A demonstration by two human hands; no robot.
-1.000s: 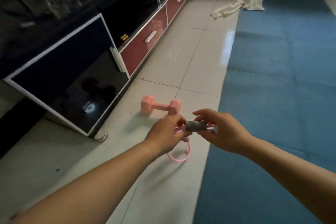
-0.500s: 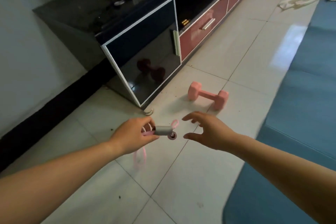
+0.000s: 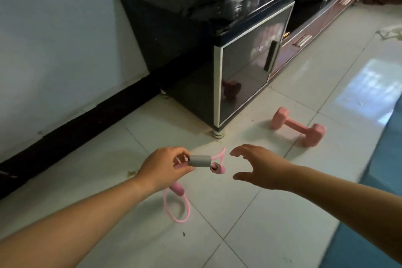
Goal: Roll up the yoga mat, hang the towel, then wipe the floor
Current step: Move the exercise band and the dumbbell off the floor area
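Observation:
My left hand (image 3: 162,168) pinches the grey foam handle of a pink resistance band (image 3: 201,161); pink tube loops hang below it over the white tiled floor (image 3: 250,220). My right hand (image 3: 260,166) hovers just right of the band with fingers spread, holding nothing. The blue yoga mat (image 3: 385,180) lies flat along the right edge. A white towel (image 3: 391,32) lies crumpled on the floor at the far right, partly cut off.
A pink dumbbell (image 3: 298,129) lies on the tiles between the mat and a black glass-fronted TV cabinet (image 3: 245,67). The cabinet runs along the wall to the upper right, with red drawers (image 3: 304,39). A dark skirting board (image 3: 76,128) lines the left wall.
My right hand let go of the grey handle and opened; my left hand keeps it. The view swung left, so the mat and towel slid to the right edge.

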